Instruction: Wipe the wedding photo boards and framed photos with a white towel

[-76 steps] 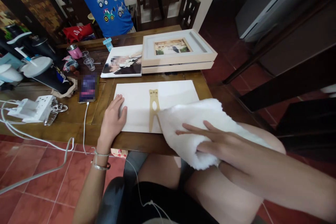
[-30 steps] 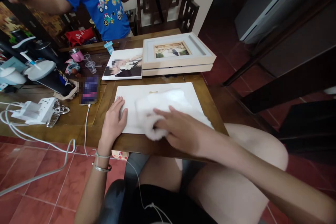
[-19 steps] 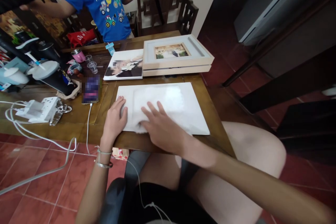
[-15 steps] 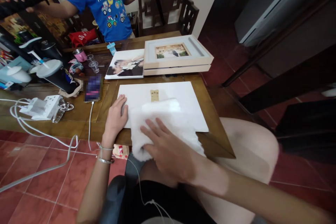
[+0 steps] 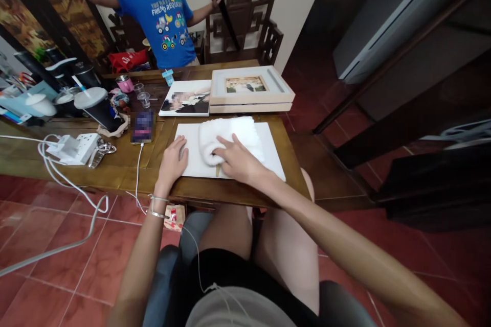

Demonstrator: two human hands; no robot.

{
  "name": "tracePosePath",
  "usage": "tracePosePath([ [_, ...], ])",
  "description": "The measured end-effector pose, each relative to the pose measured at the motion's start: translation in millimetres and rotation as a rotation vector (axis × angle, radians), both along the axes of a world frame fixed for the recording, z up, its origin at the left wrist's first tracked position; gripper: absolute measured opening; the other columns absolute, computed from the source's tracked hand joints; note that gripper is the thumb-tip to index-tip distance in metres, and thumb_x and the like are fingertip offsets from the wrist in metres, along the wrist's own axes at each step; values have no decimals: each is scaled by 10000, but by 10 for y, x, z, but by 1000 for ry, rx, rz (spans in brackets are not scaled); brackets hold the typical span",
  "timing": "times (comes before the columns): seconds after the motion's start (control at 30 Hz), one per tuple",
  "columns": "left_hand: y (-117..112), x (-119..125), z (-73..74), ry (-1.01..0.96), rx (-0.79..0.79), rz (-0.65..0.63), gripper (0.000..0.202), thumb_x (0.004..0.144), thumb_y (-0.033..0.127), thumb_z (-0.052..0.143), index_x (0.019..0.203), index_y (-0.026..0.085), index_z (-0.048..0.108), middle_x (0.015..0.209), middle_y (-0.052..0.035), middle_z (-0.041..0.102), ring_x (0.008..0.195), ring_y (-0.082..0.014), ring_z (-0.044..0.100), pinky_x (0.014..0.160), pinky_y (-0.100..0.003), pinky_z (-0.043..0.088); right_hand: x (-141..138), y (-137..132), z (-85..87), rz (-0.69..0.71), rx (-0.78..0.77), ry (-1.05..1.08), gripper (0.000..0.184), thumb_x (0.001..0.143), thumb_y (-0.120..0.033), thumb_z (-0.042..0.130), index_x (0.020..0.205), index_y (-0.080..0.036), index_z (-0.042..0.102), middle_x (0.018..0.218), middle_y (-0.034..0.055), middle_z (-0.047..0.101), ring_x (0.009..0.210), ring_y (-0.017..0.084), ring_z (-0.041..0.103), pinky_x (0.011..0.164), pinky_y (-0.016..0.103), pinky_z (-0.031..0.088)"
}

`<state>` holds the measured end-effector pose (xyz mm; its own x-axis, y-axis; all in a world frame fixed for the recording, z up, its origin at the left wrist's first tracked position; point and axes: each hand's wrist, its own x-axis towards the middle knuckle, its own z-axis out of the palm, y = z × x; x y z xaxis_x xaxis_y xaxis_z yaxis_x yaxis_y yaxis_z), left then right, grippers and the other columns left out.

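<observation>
A white board or canvas (image 5: 192,161) lies on the wooden table before me, with a folded fluffy white towel (image 5: 226,130) on its upper middle part. My right hand (image 5: 240,161) is on the towel's near side, its fingers stretched over the cloth and its thumb tucked at the rolled fold. A small yellowish strip (image 5: 218,170) shows below the towel, mostly covered by it. My left hand (image 5: 174,161) rests flat on the board's left edge, its fingers extended and holding nothing.
Behind the board lie a photo print (image 5: 187,98) and stacked pale frames (image 5: 251,87). At left are a phone (image 5: 141,126) on a cable, a power strip (image 5: 82,148) and a lidded black cup (image 5: 95,107). Across the table stands a person in a blue shirt (image 5: 161,20), holding a dark bar.
My right hand has pushed the towel away from me, from the board's near edge to its upper part. My left hand stays on the left edge. The other person's arm has risen.
</observation>
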<state>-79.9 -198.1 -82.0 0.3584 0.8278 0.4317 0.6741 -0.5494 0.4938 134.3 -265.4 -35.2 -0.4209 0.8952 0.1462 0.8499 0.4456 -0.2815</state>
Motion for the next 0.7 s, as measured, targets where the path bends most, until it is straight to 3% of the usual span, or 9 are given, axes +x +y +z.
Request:
tracePosePath([
  [0.07,-6,2,11,-1,-11,2,337,903,185,500,1196,139,659,1359,-152,633,1336,-280,543,1149,-498,418,-110,-138,17,17,17,-32,480,712,17,449,1117,-97,679,1388,198,593,1426,370,382,1169,630,233],
  [0.17,-28,16,41,14,-25,-1,344,912,177,500,1213,106,649,1369,-181,618,1340,-283,539,1151,-491,418,-123,-430,92,149,-25,40,416,705,-6,469,1034,-121,695,1372,180,612,1394,378,429,1163,643,262],
  [0.3,-70,48,84,3,-30,9,332,939,207,503,1218,97,645,1359,-186,625,1332,-271,548,1136,-490,434,205,-756,190,278,-117,309,361,679,-4,460,919,-185,660,1361,125,634,1383,299,465,1179,596,292],
  [0.43,-102,83,140,-17,-72,19,334,954,225,506,1243,118,636,1390,-157,609,1351,-248,529,1152,-492,414,759,-795,151,192,-150,449,348,694,27,412,835,-236,591,1352,48,649,1376,246,472,1203,568,280],
  [0.53,-121,101,184,-7,-110,30,345,963,227,500,1262,109,626,1405,-164,594,1360,-252,520,1152,-497,413,1086,-672,5,32,-87,406,316,725,18,398,830,-236,555,1385,69,621,1400,276,429,1215,606,224],
  [0.6,-128,103,202,6,-119,35,349,967,230,497,1268,103,621,1409,-171,589,1362,-256,517,1150,-497,416,1159,-599,-90,-64,-24,336,308,735,22,391,834,-217,558,1430,122,574,1423,310,383,1197,646,230],
  [0.7,-126,99,208,18,-118,41,347,969,237,498,1276,126,618,1416,-158,586,1363,-253,517,1153,-503,412,1038,-629,-119,-105,46,235,284,719,34,410,780,-186,579,1455,192,532,1452,369,307,1163,712,229],
])
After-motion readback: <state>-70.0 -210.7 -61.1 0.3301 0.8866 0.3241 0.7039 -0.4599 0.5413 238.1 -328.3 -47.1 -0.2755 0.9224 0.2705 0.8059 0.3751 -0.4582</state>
